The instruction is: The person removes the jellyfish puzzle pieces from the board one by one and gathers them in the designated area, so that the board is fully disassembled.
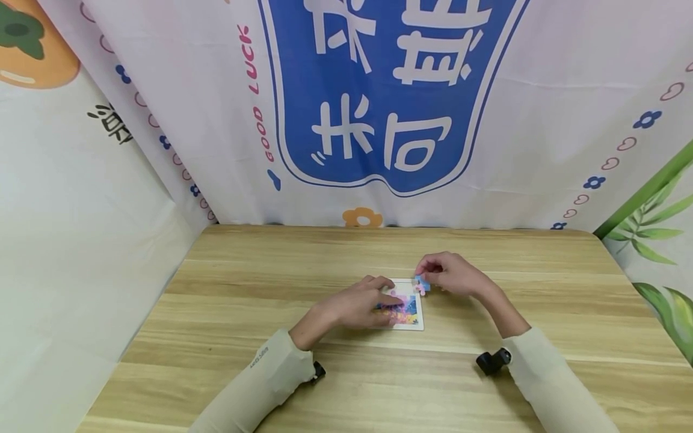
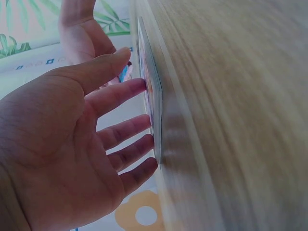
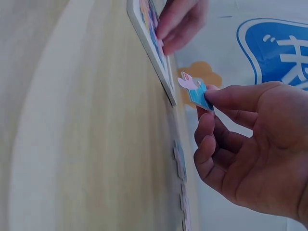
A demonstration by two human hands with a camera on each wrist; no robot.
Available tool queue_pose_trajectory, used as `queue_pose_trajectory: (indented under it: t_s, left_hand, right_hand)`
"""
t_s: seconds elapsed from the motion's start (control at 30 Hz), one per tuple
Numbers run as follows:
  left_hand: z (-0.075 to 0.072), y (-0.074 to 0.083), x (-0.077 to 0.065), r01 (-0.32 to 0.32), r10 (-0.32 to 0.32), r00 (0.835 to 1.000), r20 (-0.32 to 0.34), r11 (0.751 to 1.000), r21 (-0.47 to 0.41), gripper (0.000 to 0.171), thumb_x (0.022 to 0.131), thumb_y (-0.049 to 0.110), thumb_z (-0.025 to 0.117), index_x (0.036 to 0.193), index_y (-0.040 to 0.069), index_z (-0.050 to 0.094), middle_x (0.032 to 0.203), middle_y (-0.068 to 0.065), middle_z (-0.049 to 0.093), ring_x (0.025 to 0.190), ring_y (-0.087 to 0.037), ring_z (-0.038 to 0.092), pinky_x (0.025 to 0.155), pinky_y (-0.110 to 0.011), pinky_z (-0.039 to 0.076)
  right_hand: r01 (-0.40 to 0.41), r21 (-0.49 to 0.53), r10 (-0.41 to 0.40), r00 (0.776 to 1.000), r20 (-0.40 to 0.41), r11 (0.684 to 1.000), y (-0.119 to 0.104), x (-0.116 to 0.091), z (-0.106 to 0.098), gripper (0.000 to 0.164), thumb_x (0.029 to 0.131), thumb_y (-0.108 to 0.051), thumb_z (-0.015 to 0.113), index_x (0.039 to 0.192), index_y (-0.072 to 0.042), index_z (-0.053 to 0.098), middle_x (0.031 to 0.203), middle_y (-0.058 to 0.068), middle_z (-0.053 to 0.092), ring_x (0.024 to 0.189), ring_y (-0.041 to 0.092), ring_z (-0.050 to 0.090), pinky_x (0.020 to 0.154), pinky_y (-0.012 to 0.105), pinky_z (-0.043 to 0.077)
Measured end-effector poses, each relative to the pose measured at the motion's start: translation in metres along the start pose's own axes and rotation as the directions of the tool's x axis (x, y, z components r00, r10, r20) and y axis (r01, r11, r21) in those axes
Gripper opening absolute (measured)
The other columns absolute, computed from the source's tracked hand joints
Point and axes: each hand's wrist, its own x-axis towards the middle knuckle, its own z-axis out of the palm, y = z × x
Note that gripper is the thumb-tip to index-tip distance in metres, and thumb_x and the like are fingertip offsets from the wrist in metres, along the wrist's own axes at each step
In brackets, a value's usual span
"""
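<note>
A white-framed jigsaw puzzle (image 1: 414, 328) lies flat on the table, its lower part filled with a colourful picture and its upper part showing white. My left hand (image 1: 361, 304) spreads over its left side, and in the left wrist view the extended fingertips (image 2: 139, 85) touch the puzzle's face. Between thumb and fingers my right hand (image 1: 453, 274) pinches a blue and pink puzzle piece (image 3: 196, 92). That piece is held above the frame's upper right corner in the head view. The left hand covers part of the picture.
Loose puzzle pieces (image 3: 179, 161) lie on the table beside the frame in the right wrist view; the right hand mostly hides them from the head camera. A printed cloth (image 1: 233, 180) hangs along the back edge of the wooden table (image 1: 216, 313).
</note>
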Motion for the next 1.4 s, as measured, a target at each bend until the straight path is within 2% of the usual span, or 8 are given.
queue_pose_trajectory:
  t_s: [0.23,0.47,0.63,0.97,1.4]
  left_hand:
    - [0.000,0.000,-0.001,0.007,-0.007,1.000,-0.003,1.000,-0.007,0.048,0.107,0.035,0.069,0.152,0.023,0.063,0.166,-0.007,0.046,0.149,-0.028,0.046,0.124,-0.045,0.044]
    - [-0.001,0.002,-0.002,0.030,-0.030,0.999,0.011,0.999,-0.018,0.049,0.106,0.038,0.070,0.153,0.026,0.062,0.167,-0.006,0.045,0.151,-0.027,0.044,0.126,-0.044,0.043]
    - [-0.001,0.002,-0.002,0.025,-0.025,1.000,0.005,1.000,-0.016,0.049,0.106,0.037,0.070,0.153,0.025,0.062,0.167,-0.007,0.045,0.151,-0.027,0.044,0.126,-0.044,0.042]
    - [0.000,0.002,-0.001,0.017,-0.017,1.000,0.004,1.000,-0.010,0.048,0.107,0.035,0.069,0.153,0.023,0.062,0.167,-0.006,0.045,0.151,-0.027,0.044,0.125,-0.045,0.043]
    - [0.000,0.003,-0.001,0.018,-0.018,1.000,-0.001,1.000,-0.006,0.048,0.107,0.036,0.069,0.152,0.024,0.063,0.167,-0.006,0.045,0.152,-0.028,0.044,0.125,-0.046,0.043]
  right_hand:
    - [-0.027,0.029,0.027,0.999,-0.021,0.999,0.009,-0.009,-0.013,0.014,0.106,-0.006,0.061,0.112,-0.003,0.073,0.097,0.011,0.068,0.081,0.020,0.059,0.065,0.026,0.052]
    - [-0.033,0.026,0.034,0.999,-0.038,0.999,0.017,-0.020,-0.023,0.016,0.105,-0.006,0.062,0.114,-0.001,0.073,0.100,0.011,0.070,0.083,0.018,0.055,0.067,0.025,0.049]
    - [-0.060,0.034,0.061,0.998,-0.031,0.998,0.027,-0.027,-0.031,0.017,0.105,-0.006,0.061,0.115,0.000,0.073,0.098,0.011,0.068,0.078,0.018,0.056,0.064,0.025,0.050]
    - [-0.086,-0.007,0.086,0.994,-0.069,0.996,0.048,-0.045,-0.050,0.017,0.107,-0.011,0.062,0.117,-0.003,0.073,0.104,0.009,0.069,0.090,0.017,0.055,0.074,0.025,0.049]
    - [-0.127,-0.004,0.127,0.990,-0.064,0.992,0.075,-0.063,-0.067,0.020,0.110,-0.011,0.059,0.121,0.000,0.071,0.104,0.009,0.065,0.087,0.013,0.052,0.071,0.027,0.048]
